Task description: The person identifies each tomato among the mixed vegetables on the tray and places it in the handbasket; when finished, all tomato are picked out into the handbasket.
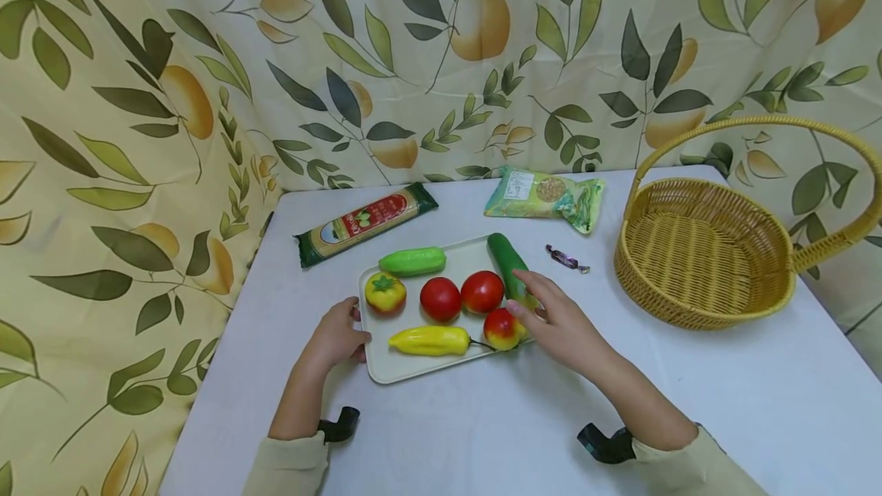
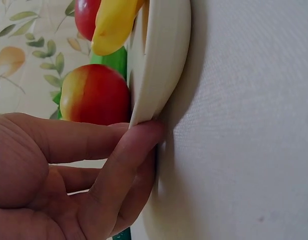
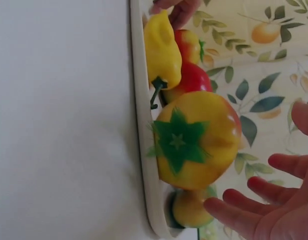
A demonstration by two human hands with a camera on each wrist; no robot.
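Observation:
A cream tray (image 1: 408, 367) holds toy-like produce: a yellow pepper (image 1: 430, 341), a red tomato (image 1: 441, 299) beside another red tomato (image 1: 482, 292), a red-yellow tomato (image 1: 384, 298) at the left, a light green vegetable (image 1: 413, 261) at the back and a dark green cucumber (image 1: 506, 257) at the right. My left hand (image 1: 334, 335) pinches the tray's left rim between thumb and fingers, as the left wrist view shows. Over the right edge, my right hand (image 1: 563, 327) hovers with spread fingers beside the near red-yellow tomato (image 3: 209, 140); its palm is bare in the right wrist view.
Behind the tray lie a long green-and-red noodle packet (image 1: 368, 222) and a pale green food bag (image 1: 544, 197). A small wrapped candy (image 1: 567, 259) sits right of the tray. Farther right stands a wicker basket (image 1: 696, 312) with a tall handle. Leaf-patterned cloth hangs behind.

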